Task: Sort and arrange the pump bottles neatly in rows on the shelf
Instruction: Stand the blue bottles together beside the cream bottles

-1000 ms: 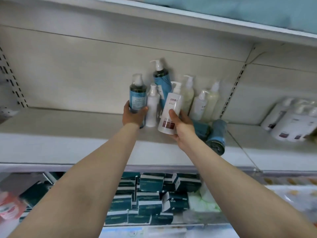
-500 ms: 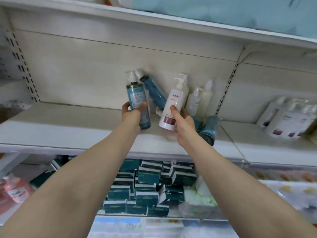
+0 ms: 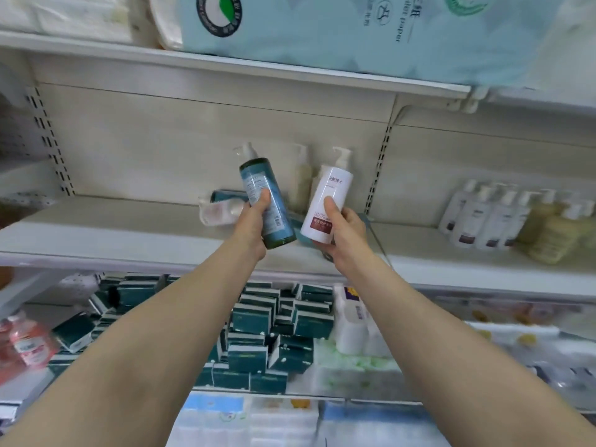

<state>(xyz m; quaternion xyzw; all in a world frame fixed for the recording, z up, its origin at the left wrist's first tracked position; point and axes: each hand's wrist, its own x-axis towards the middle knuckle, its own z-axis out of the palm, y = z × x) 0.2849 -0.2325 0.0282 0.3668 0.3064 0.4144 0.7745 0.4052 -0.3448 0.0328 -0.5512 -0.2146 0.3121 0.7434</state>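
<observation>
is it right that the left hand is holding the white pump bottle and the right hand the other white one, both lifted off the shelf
Not quite. In the head view the left hand holds a dark teal pump bottle, not a white one. The right hand does hold the white pump bottle, and both are lifted off the shelf.
</observation>
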